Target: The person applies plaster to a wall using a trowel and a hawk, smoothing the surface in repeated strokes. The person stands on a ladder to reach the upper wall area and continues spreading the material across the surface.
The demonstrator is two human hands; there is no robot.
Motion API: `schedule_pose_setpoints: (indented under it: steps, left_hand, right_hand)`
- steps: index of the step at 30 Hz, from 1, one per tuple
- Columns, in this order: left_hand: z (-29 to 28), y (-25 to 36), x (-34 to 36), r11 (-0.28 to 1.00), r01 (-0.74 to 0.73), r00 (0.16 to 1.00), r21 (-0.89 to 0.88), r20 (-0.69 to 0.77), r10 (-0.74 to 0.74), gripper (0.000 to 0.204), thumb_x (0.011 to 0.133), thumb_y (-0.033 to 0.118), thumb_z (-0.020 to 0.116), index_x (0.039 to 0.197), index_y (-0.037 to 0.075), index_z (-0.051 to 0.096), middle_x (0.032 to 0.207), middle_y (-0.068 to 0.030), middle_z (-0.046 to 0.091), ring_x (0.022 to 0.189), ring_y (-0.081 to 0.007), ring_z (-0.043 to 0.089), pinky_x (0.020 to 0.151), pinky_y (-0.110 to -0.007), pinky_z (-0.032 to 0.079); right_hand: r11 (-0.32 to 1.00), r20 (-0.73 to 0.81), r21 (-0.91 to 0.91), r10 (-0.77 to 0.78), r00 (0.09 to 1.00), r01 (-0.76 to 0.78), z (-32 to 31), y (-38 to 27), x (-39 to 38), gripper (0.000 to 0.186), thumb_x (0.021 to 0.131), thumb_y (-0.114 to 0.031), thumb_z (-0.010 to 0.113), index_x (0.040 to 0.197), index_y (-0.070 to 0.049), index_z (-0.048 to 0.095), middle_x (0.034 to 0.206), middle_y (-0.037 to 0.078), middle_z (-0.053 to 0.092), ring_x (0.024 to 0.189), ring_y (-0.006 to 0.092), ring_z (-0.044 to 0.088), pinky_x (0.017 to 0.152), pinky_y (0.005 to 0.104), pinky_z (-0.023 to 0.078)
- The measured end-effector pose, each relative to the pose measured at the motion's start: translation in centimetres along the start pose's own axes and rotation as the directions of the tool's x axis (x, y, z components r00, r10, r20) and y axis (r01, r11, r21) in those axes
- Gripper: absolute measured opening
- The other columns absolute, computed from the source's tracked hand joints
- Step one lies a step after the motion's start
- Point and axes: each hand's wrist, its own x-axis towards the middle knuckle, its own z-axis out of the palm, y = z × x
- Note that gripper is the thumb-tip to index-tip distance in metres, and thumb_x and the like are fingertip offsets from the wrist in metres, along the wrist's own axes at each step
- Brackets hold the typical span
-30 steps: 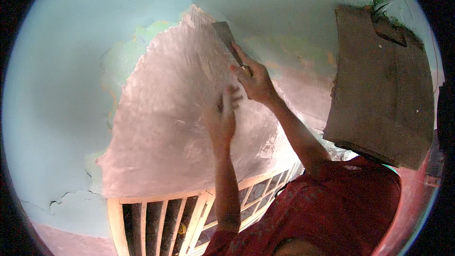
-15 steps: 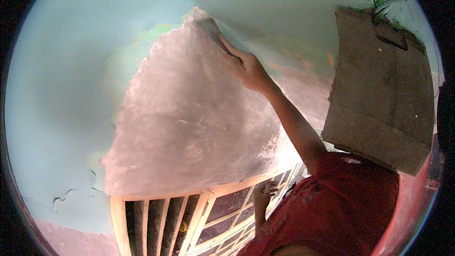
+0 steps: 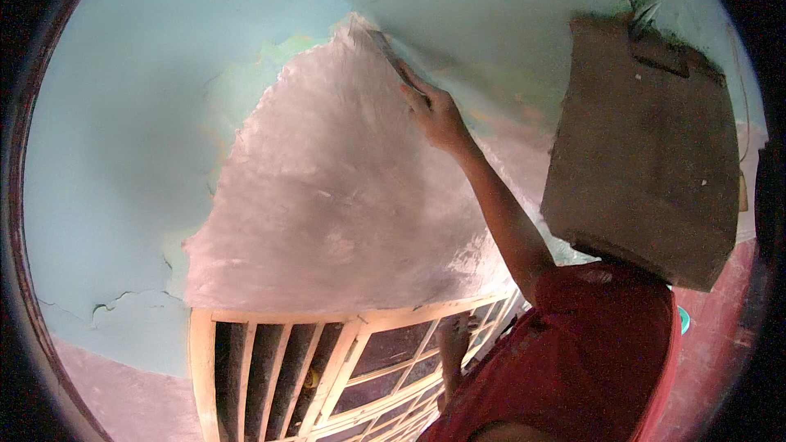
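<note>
Scraper (image 3: 390, 52) sits at the top tip of the pale plaster patch (image 3: 319, 180) in the head view, right hand's (image 3: 442, 120) fingers wrapped round it. Blue-green paint (image 3: 123, 139) borders the patch, cream window frame (image 3: 203, 352) along its bottom edge, brown board (image 3: 643, 147) off its right. Left hand's (image 3: 454, 337) dim by the frame, can't tell its fingers. Turquoise rim (image 3: 684, 320) lower right, contents hidden.

Wall (image 3: 106, 172): pale blue, cracked at lower left, pink along the bottom. Adjoining surface (image 3: 475, 0): grey-green, shaded. Window (image 3: 334, 368): cream-framed, barred at left, gridded at right; dark behind the bars (image 3: 246, 376). Panel (image 3: 643, 155): large, brown, right side. Reddish surface (image 3: 712, 368): far right, floor or wall unclear. Light: brightest above the window's right end.
</note>
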Motion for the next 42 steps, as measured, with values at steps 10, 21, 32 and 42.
schedule_pose_setpoints:
  steps: [10,21,32,42]
  left_hand:
    - [3.4,0.2,-3.5,0.985,0.079,0.972,0.153,-0.232,-0.042,0.029,0.092,0.025,0.059,0.098,-0.001,0.071,0.091,-0.0207,0.071,0.085,-0.0298,0.071,0.075,-0.038,0.054]
    - [-0.3,14.4,6.6,0.978,-0.18,0.96,-0.105,-0.237,0.151,0.04,0.102,0.027,0.044,0.109,-0.007,0.065,0.103,-0.016,0.07,0.096,-0.0218,0.065,0.085,-0.034,0.05]
    - [-0.3,34.9,17.6,0.292,0.053,0.893,-0.955,0.177,0.414,0.056,0.104,0.041,0.036,0.133,-0.005,0.047,0.12,-0.0186,0.059,0.112,-0.0273,0.057,0.094,-0.04,0.045]
    - [0.0,35.1,20.2,0.271,-0.257,0.771,-0.928,-0.028,0.636,0.031,0.103,0.021,0.044,0.115,-0.005,0.056,0.093,-0.0054,0.061,0.081,-0.0105,0.057,0.068,-0.029,0.05]
  right_hand:
    - [0.985,0.159,-0.096,0.16,0.974,-0.146,-2.1,1.0,-9.0,0.048,0.103,-0.027,0.044,0.149,-0.017,0.035,0.061,-0.002,0.036,0.053,0.0088,0.033,0.051,0.0252,0.035]
    - [0.984,0.151,-0.116,0.148,0.977,-0.132,-1.2,-4.2,-6.4,0.043,0.102,-0.019,0.044,0.143,-0.007,0.042,0.064,0.007,0.049,0.054,0.0108,0.04,0.054,0.0261,0.038]
    - [0.877,-0.044,-0.479,0.027,0.999,-0.045,1.8,-1.3,-4.7,0.044,0.1,-0.024,0.044,0.14,-0.005,0.045,0.102,0.027,0.064,0.089,0.0297,0.061,0.084,0.0402,0.047]
    - [0.971,-0.034,-0.238,0.023,0.999,-0.031,0.1,-3.9,-3.0,0.042,0.1,-0.027,0.047,0.126,0.003,0.058,0.095,0.024,0.068,0.085,0.0263,0.067,0.079,0.0403,0.051]
